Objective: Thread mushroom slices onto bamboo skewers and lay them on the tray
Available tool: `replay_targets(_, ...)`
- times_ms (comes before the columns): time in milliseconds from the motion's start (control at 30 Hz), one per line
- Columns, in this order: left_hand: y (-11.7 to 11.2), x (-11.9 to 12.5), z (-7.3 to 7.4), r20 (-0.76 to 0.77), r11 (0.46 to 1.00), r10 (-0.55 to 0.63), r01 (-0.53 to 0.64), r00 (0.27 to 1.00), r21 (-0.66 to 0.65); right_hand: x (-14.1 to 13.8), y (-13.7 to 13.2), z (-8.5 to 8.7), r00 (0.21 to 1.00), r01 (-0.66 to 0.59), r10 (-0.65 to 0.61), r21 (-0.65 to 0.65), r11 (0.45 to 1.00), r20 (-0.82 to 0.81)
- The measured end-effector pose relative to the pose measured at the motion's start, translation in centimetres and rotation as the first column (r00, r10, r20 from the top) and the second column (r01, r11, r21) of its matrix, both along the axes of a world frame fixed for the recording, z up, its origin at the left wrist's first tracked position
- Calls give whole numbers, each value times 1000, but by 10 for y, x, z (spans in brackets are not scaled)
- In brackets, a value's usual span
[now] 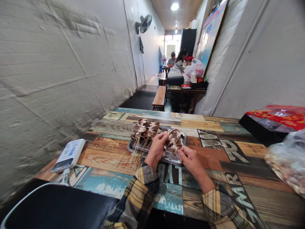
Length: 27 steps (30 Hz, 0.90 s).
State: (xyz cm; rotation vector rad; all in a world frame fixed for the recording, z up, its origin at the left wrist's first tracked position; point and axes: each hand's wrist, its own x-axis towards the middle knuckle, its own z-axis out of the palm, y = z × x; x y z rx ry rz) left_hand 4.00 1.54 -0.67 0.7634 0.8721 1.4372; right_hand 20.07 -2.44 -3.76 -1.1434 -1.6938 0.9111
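A shallow metal tray [172, 158] lies on the wood-patterned table. Bundled at its left end are several skewered oyster mushrooms [145, 128], brown and pale, with thin wooden sticks pointing down past the near rim. Over the tray's right part, my left hand [156, 149] is closed on the left side of a cluster of oyster mushrooms [175, 140]. Fingertips of my right hand [190, 161] pinch that cluster's lower right edge. Whether a stick runs through this cluster is hidden.
A white power bank [69, 155] with a cable lies at left. On the right are a black box [259, 130] with red packaging and a clear plastic bag [288, 159] of pale pieces. Beyond stand a bench [159, 96], another laden table, and two seated people.
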Motion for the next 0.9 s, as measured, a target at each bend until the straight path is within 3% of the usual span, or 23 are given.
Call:
replay_targets(167,0,0,1,2,999,31,-30,1000,-15,0,1,-4,999,-35,35,-46,998,-4)
replay_targets(633,0,3,-2,-51,997,53,-51,997,51,-1,-3,2,998,17,-19,42,999,65)
replay_targets(900,-3,2,3,97,1000,-25,23,995,20,3,5,-8,993,-15,11,-34,999,-121)
